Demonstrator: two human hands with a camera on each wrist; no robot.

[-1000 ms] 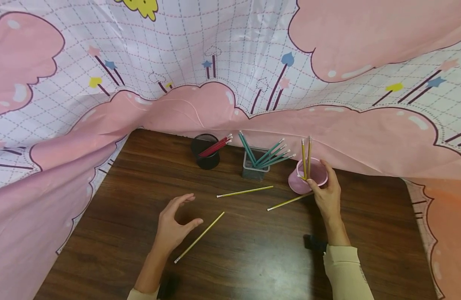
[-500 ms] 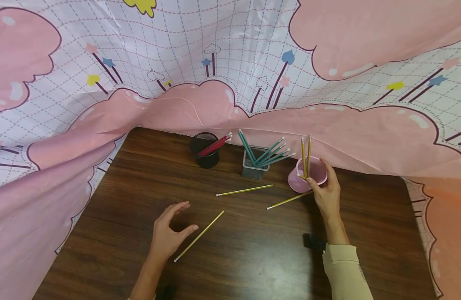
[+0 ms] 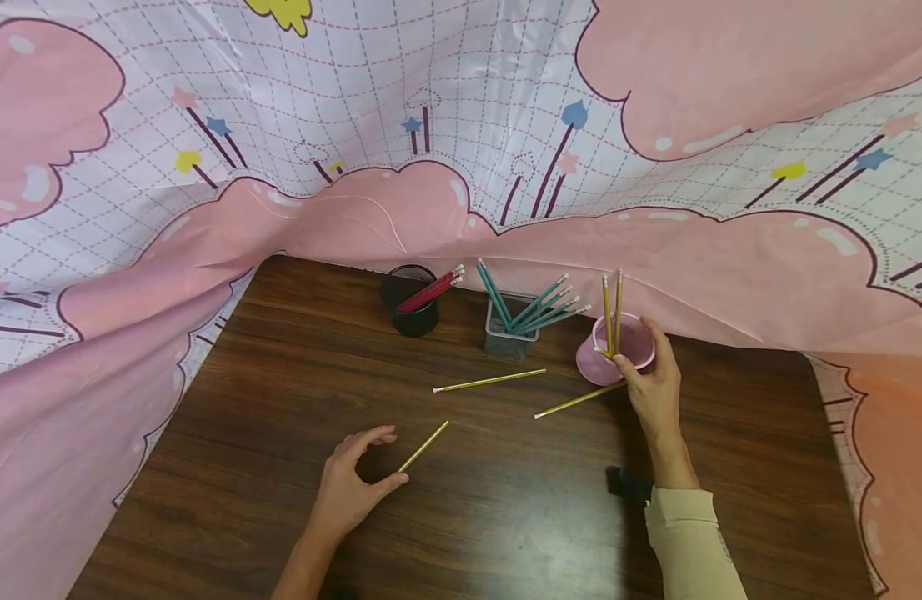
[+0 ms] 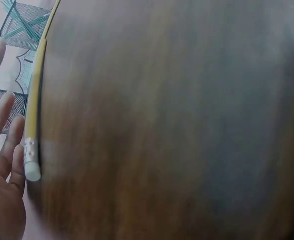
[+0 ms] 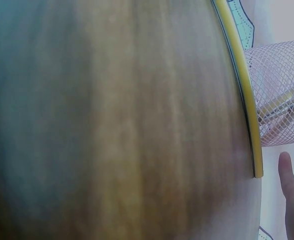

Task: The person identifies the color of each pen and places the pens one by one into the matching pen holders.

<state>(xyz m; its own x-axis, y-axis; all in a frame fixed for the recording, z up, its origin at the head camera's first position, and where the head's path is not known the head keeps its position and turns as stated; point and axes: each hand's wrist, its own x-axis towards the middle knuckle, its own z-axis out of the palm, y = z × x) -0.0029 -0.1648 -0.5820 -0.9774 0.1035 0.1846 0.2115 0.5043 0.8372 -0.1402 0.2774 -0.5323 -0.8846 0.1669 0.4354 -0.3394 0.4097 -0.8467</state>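
My left hand (image 3: 348,487) is low over the table, its thumb and fingers spread apart with nothing between them. A yellow pencil (image 3: 425,445) lies beside the thumb, its near part hidden behind the hand in the head view. In the left wrist view, the white eraser (image 4: 33,171) of a pencil shows near the fingers. On the right, my right hand (image 3: 656,398) grips a pink mesh pencil cup (image 3: 592,365), thumb at its near side and fingers round the far right. Yellow pencils (image 3: 608,321) stand in that cup.
A black mesh cup (image 3: 416,323) with red pencils and a rectangular mesh holder (image 3: 506,346) with teal pencils stand at the back. Two more yellow pencils lie on the table, a middle pencil (image 3: 491,382) and a right pencil (image 3: 577,402). Patterned cloth (image 3: 521,242) borders the table.
My left hand first drew back slightly, then moved down and right to the nearest yellow pencil, now covering its eraser end. The right hand stays on the pink cup.
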